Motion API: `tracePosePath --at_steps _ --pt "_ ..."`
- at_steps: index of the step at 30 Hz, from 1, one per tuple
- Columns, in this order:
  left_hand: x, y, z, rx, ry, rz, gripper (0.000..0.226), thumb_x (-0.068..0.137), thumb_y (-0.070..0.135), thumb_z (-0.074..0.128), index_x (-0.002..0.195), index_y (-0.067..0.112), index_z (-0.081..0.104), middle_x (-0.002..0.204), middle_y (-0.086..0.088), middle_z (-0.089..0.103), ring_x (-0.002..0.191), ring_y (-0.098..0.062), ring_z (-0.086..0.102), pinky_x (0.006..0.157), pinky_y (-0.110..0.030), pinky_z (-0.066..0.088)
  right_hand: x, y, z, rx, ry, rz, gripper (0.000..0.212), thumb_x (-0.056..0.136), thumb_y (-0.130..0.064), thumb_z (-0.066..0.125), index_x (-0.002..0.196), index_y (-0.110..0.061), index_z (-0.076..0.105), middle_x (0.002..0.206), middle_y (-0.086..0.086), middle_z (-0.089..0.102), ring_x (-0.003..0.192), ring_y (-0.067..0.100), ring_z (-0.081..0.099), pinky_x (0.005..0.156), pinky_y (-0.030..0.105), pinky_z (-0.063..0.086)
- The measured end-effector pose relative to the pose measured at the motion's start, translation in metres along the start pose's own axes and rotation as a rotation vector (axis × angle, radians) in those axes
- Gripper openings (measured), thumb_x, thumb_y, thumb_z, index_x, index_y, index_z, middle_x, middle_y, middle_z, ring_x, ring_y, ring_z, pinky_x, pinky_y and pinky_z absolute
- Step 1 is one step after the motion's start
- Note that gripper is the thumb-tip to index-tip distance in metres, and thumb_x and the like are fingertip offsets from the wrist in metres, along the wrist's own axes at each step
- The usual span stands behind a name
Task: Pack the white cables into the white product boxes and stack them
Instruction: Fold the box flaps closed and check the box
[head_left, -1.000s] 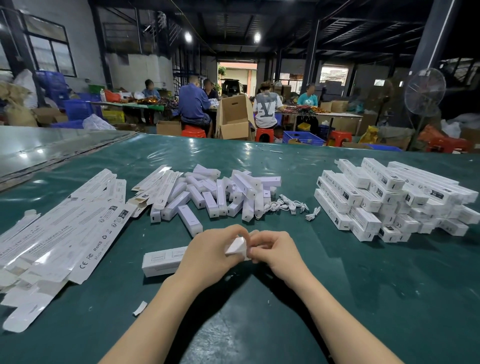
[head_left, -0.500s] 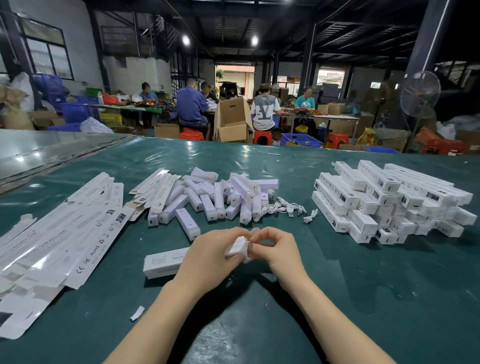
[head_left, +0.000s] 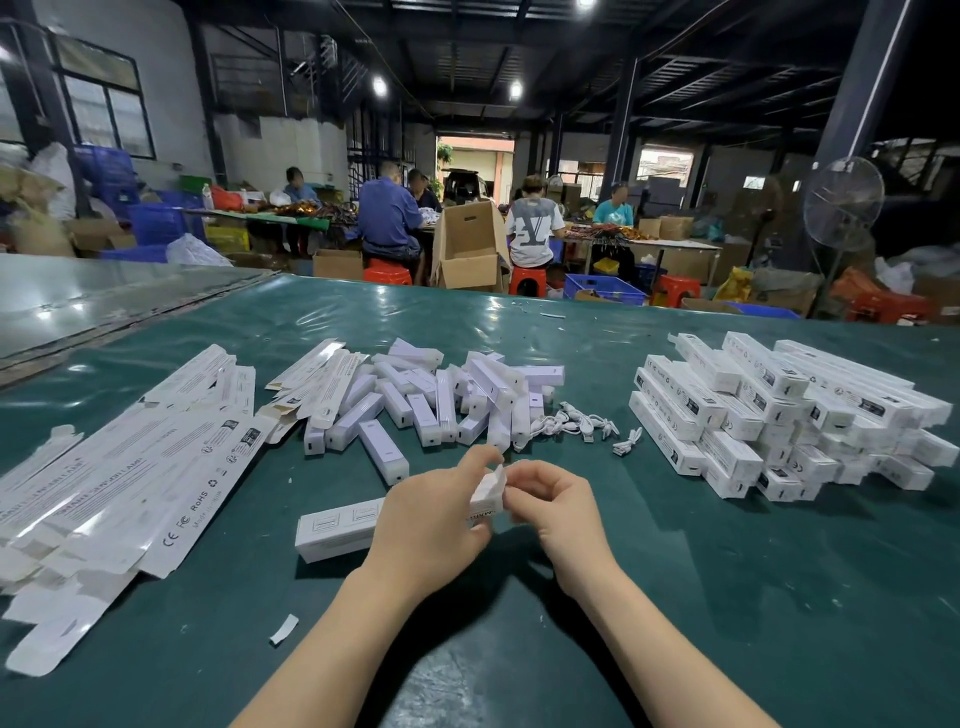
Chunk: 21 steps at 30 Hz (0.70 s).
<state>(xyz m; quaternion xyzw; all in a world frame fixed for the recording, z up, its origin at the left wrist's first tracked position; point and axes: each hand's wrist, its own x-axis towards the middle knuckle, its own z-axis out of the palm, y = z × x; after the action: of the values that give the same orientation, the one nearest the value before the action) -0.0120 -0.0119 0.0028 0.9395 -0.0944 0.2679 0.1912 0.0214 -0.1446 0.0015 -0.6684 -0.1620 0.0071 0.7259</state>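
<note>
The left hand (head_left: 426, 525) grips the white product box (head_left: 337, 527), the right hand (head_left: 556, 509) pinches its end flap (head_left: 491, 486), which wants tucking squarely to stack flat.

Two hands at work, the left hand (head_left: 431, 525) and the right hand (head_left: 563, 514), on one long white cardboard box (head_left: 337, 527). One coiled white cable (head_left: 627, 441) lies apart from a tangle of white cables (head_left: 571, 423), number unclear. Closed white boxes (head_left: 727, 452) stacked right: dozens. Five seated workers (head_left: 387, 218) behind, one standing fan (head_left: 842, 202).

Left hand (head_left: 431, 525) grips long white box (head_left: 340, 529) on green table (head_left: 727, 597); right hand (head_left: 558, 512) pinches its end flap (head_left: 491, 486).
</note>
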Motion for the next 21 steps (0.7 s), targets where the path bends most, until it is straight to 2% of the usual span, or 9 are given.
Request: tracePosePath --at_steps 3,6,8,11,12,15,18,21 --pt "-0.002 0.002 -0.003 -0.038 0.104 0.057 0.042 0.065 0.017 0.067 0.105 0.026 0.058 0.081 0.007 0.069 0.074 -0.023 0.063 0.058 -0.029 0.044 0.000 -0.001 0.002 0.024 0.000 -0.035 0.030 0.078 0.019 0.052 0.075 -0.008 0.064 0.064 -0.006 0.068 0.061 0.002 0.061 0.061 0.012 0.047" --pt "0.000 0.003 -0.005 -0.028 0.168 0.120 0.044 0.055 0.010 0.074 0.096 0.024 0.067 0.088 0.011 0.070 0.072 -0.017 0.066 0.056 -0.026 0.047 0.001 0.001 -0.001 0.037 0.117 -0.024 0.033 0.076 0.021 0.052 0.077 -0.010 0.063 0.069 -0.002 0.066 0.064 0.008 0.061 0.061 0.016 0.052" --pt "0.002 0.002 -0.006 -0.035 0.137 0.144 0.040 0.056 0.010 0.073 0.095 0.022 0.068 0.093 0.009 0.070 0.077 -0.019 0.066 0.062 -0.027 0.046 0.002 0.001 -0.005 0.066 0.140 0.043 0.030 0.077 0.020 0.053 0.081 -0.008 0.062 0.072 0.004 0.060 0.061 0.014 0.058 0.058 0.019 0.054" --pt "0.001 0.001 -0.002 -0.012 0.017 0.117 0.038 0.068 0.016 0.065 0.103 0.029 0.064 0.107 0.011 0.060 0.096 -0.015 0.055 0.073 -0.025 0.040 0.003 0.001 -0.008 0.138 0.082 0.112 0.027 0.077 0.021 0.053 0.087 -0.003 0.060 0.066 0.006 0.060 0.054 0.011 0.061 0.055 0.021 0.055" --pt "0.002 0.000 0.000 -0.013 -0.011 0.102 0.037 0.070 0.019 0.063 0.105 0.032 0.062 0.109 0.012 0.054 0.099 -0.012 0.049 0.072 -0.023 0.038 0.003 0.001 -0.009 0.152 0.066 0.116 0.027 0.076 0.022 0.054 0.089 -0.001 0.059 0.065 0.006 0.061 0.052 0.009 0.061 0.054 0.021 0.054" --pt "0.002 -0.001 -0.001 -0.063 -0.021 0.083 0.032 0.069 0.020 0.062 0.099 0.033 0.061 0.099 0.012 0.039 0.091 -0.009 0.042 0.065 -0.023 0.036 0.003 0.001 -0.009 0.160 0.022 0.116 0.030 0.073 0.023 0.056 0.090 -0.002 0.058 0.074 0.009 0.062 0.055 0.009 0.063 0.055 0.020 0.052" --pt "0.001 0.000 0.000 -0.045 -0.047 0.117 0.027 0.067 0.020 0.062 0.091 0.032 0.060 0.095 0.013 0.037 0.090 -0.010 0.042 0.060 -0.022 0.030 0.002 0.002 -0.007 0.009 0.032 0.097 0.030 0.074 0.017 0.059 0.085 -0.010 0.054 0.082 0.008 0.055 0.056 0.012 0.058 0.056 0.024 0.053" --pt "0.001 0.000 0.001 -0.027 -0.055 0.105 0.026 0.067 0.021 0.063 0.089 0.033 0.059 0.097 0.011 0.043 0.091 -0.010 0.044 0.059 -0.021 0.025 0.001 0.004 -0.004 -0.240 0.032 0.026 0.038 0.076 0.003 0.066 0.097 -0.021 0.045 0.086 -0.001 0.047 0.064 0.010 0.053 0.073 0.037 0.052"
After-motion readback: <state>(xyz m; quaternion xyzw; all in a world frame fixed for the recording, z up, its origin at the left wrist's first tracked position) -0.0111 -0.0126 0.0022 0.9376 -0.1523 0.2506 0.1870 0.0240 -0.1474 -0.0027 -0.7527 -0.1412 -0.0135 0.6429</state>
